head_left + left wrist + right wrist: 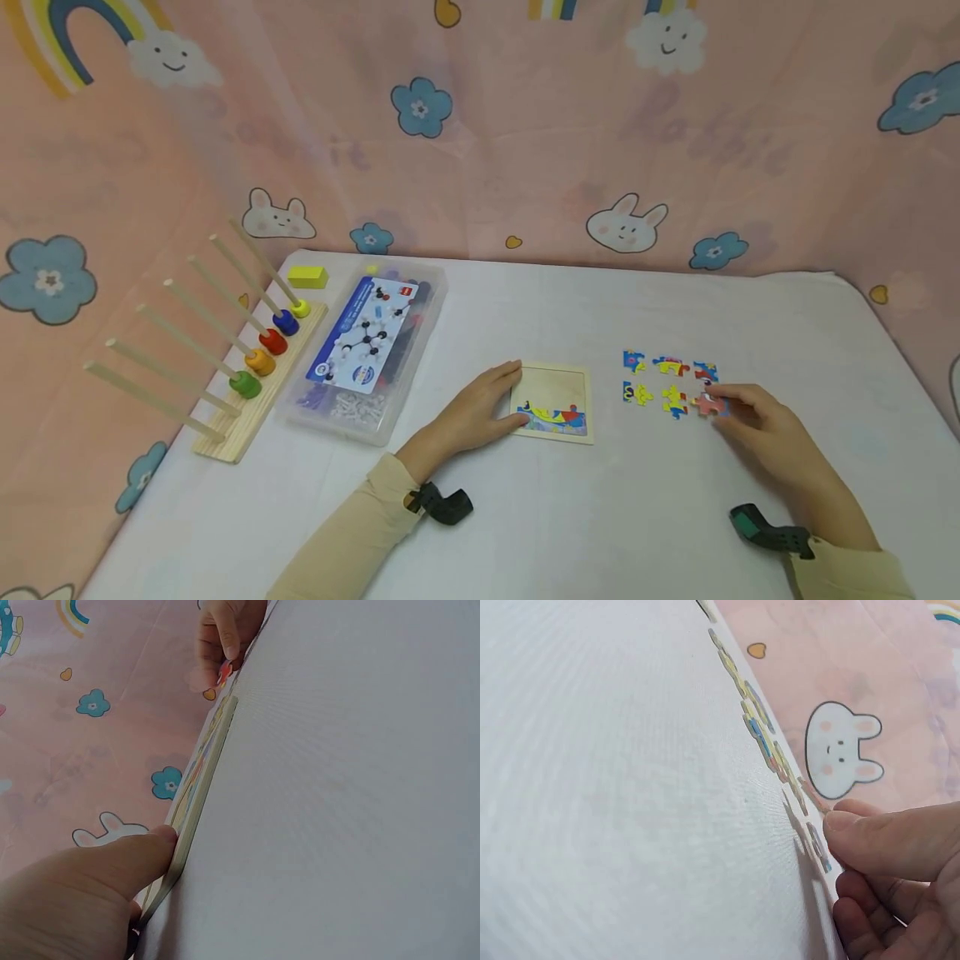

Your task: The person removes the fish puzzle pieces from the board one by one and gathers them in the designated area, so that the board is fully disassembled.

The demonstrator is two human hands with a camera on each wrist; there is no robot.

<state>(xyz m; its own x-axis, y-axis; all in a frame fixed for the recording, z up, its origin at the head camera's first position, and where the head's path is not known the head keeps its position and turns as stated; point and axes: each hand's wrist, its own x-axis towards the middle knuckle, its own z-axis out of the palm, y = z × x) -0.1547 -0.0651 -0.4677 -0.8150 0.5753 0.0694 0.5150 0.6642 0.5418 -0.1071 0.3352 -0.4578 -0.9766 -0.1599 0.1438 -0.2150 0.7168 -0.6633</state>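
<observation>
Left sleeve (352, 521) nearest; left hand (474, 410), fingers spread, rests on wooden tray (553, 385) at its 9 o'clock side, lower strip laid, remainder bare; toward 3 o'clock, right hand (776, 437) pinches one puzzle piece (708, 405), five loose pieces (667, 365) apparently also unplaced

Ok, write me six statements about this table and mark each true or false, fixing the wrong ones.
1. The left hand touches the puzzle tray. True.
2. The tray is completely filled. False: its far part is bare.
3. Both hands are empty. False: the right hand pinches a puzzle piece.
4. In the head view, loose pieces lie right of the tray. True.
5. The yellow block lies near the far end of the peg stand. True.
6. Every peg carries a bead. False: the two nearest pegs are bare.
</observation>
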